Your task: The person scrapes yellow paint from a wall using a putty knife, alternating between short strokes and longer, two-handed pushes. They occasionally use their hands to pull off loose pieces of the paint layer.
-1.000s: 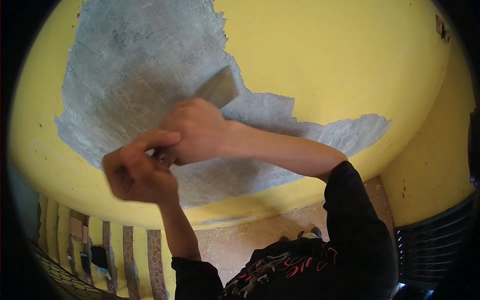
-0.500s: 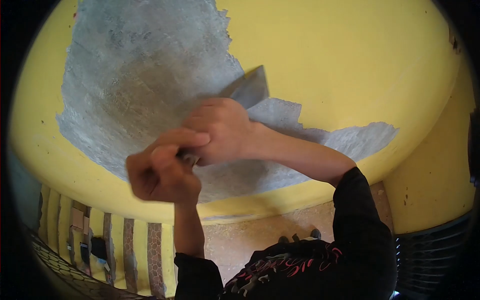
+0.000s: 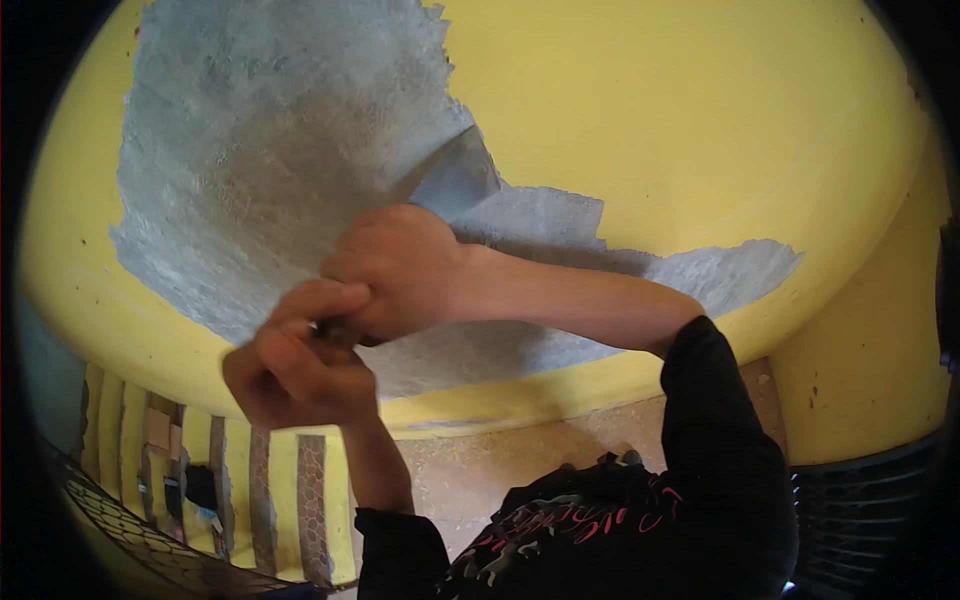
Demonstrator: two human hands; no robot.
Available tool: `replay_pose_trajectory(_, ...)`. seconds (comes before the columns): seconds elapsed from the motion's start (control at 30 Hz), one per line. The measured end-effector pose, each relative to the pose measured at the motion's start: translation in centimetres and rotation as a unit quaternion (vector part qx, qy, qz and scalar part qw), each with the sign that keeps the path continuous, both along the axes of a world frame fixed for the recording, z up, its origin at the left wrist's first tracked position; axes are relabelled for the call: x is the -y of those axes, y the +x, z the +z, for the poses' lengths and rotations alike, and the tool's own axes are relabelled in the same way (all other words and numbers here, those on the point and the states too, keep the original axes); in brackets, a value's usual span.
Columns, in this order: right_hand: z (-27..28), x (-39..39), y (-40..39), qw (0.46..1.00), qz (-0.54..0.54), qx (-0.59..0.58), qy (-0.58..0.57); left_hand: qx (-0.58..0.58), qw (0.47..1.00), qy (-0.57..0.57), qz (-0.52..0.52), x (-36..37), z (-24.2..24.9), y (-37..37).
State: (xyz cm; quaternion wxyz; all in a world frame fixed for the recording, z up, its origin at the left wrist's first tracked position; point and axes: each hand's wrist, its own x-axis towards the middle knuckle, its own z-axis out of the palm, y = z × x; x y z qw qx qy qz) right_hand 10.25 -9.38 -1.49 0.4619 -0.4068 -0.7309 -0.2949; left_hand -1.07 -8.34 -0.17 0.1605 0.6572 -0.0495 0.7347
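Note:
A scraper [image 3: 459, 178] with a broad flat metal blade lies against the wall, its blade edge at the border between grey surface and yellow paint. My right hand [image 3: 400, 265] is closed around the scraper's handle, just behind the blade. Lower and to the left, my left hand [image 3: 300, 372] is wrapped round the handle's end, close against the right hand. Most of the handle is hidden by my fingers. Before me the yellow wall [image 3: 650, 120] carries a large bare grey patch [image 3: 230, 150] with jagged paint edges.
Below the wall is a tan floor [image 3: 460, 475]. Yellow steps with patterned risers [image 3: 312, 490] are at lower left, with small items on them. Dark metal railings [image 3: 860, 520] stand at lower right, and mesh [image 3: 120, 520] runs along the lower left.
Both hands and the scraper have moved left and slightly down. The blade has drawn back from the yellow paint onto the grey patch's edge.

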Motion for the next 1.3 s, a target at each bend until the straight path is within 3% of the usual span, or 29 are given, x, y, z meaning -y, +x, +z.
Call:
replay_pose_trajectory(0.07,0.2,0.0,0.4,1.0,-0.001,-0.004,0.005,0.02,0.999,-0.028,-0.007,-0.2,0.1,0.0)
replay_pose_trajectory(0.13,0.0,0.5,1.1,0.998,-0.009,0.064,0.014,0.041,0.998,-0.049,-0.018,0.1,0.0,0.7)
replay_pose_trajectory(0.23,0.1,1.3,0.9,0.999,0.015,0.027,0.023,0.041,0.999,0.001,-0.033,0.6,-0.4,0.6)
replay_pose_trajectory(0.3,-0.5,0.5,-0.3,1.0,-0.008,0.018,-0.005,-0.008,0.998,-0.063,0.018,0.2,-0.3,-0.2)
replay_pose_trajectory(0.37,0.0,-0.6,-0.1,0.999,-0.042,0.011,-0.005,0.04,0.992,-0.116,-0.042,-0.9,-0.4,0.3)
replay_pose_trajectory(0.43,-0.7,-1.1,0.2,0.997,-0.037,0.064,-0.003,0.04,0.995,-0.091,-0.028,-0.8,-0.4,0.7)
replay_pose_trajectory(0.5,-0.7,-0.3,1.2,0.999,-0.033,0.021,-0.002,0.094,0.988,-0.097,-0.075,0.1,-0.2,1.5)
replay_pose_trajectory(0.53,-0.8,0.2,1.7,1.0,-0.027,-0.016,-0.002,0.092,0.988,-0.099,-0.074,0.3,-0.4,2.2)
replay_pose_trajectory(0.6,-1.0,1.9,3.2,0.998,-0.064,0.017,0.018,-0.01,0.987,-0.151,-0.061,0.5,-1.2,3.6)
replay_pose_trajectory(0.63,-0.8,2.4,3.8,0.992,-0.107,0.048,0.049,-0.005,0.987,-0.15,-0.062,0.6,-1.5,3.7)
replay_pose_trajectory(0.7,-0.7,2.4,3.5,0.991,-0.091,0.071,0.074,0.035,0.982,-0.125,-0.138,0.6,-1.6,3.6)
replay_pose_trajectory(0.77,-0.9,2.3,2.6,0.989,-0.064,0.098,0.085,0.043,0.984,-0.108,-0.135,1.2,-1.2,2.5)
replay_pose_trajectory(0.83,-0.5,1.9,1.3,0.998,-0.011,0.055,0.042,0.039,0.997,0.002,-0.069,0.9,-0.5,1.0)
replay_pose_trajectory(0.97,1.6,0.1,-1.0,0.991,-0.006,0.104,0.08,0.112,0.991,-0.068,0.004,1.1,1.4,-0.7)
replay_pose_trajectory(1.03,2.9,-0.5,-1.7,0.992,0.018,0.116,0.034,0.137,0.987,-0.079,0.01,0.3,2.2,-1.3)
replay_pose_trajectory(1.17,4.2,-0.6,-1.1,0.991,-0.01,0.119,0.056,0.136,0.985,-0.104,-0.023,-0.5,3.6,-0.6)
replay_pose_trajectory(1.23,4.4,0.8,0.4,0.997,0.024,0.056,0.054,0.068,0.996,-0.053,0.038,-0.5,3.7,0.3)
replay_pose_trajectory(1.3,4.4,0.5,0.4,0.994,-0.002,0.091,0.056,0.085,0.995,-0.058,0.014,-0.7,3.6,0.2)
